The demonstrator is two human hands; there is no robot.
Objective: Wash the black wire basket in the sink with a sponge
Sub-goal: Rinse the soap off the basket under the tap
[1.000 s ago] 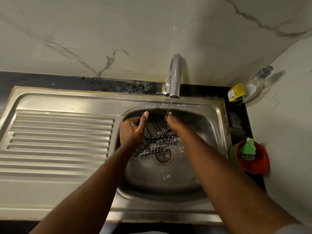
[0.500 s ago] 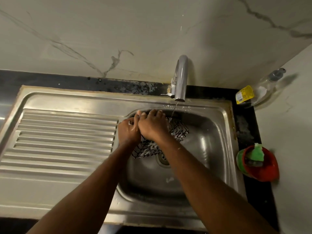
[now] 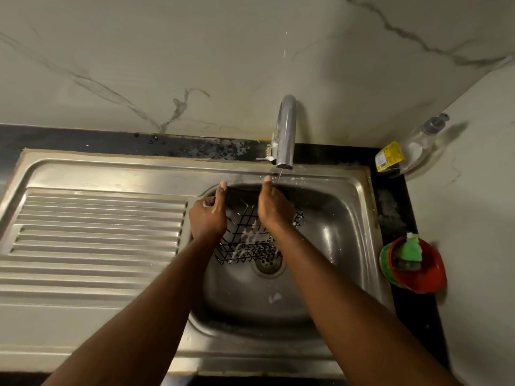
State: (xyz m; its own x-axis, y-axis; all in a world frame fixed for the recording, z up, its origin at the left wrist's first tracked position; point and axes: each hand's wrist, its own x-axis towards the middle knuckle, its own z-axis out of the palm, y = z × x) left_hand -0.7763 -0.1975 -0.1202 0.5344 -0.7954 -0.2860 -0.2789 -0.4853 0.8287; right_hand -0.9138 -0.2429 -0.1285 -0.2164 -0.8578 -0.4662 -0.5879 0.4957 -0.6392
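Since half a second before, the right hand [image 3: 274,208] had slid away from the left hand [image 3: 207,215], so that the two, then touching, stood apart on the black wire basket [image 3: 245,224]. The basket sat tilted inside the stainless-steel sink [image 3: 328,232], its thin grid of wires flecked with white suds [image 3: 248,239], its near edge just above the round perforated drain [image 3: 269,264]. The left hand gripped the basket's left rim, fingers curled round the wire and thumb laid straight up along it. The right hand lay over the basket's far right part with its back to the camera and thumb raised; its fingers were hidden, so I could not tell whether they held the wire or only pressed it. A curved chrome tap [image 3: 284,132] let a thin thread of water [image 3: 279,174] fall beside the right thumb. Left of the basin ran the ribbed steel draining board [image 3: 97,232]. On the black counter [image 3: 393,218] at right, a glossy red bowl [image 3: 418,278] held a green sponge [image 3: 411,250], and a clear plastic bottle [image 3: 415,149] with a yellow label leaned against the veined marble wall [image 3: 167,65].
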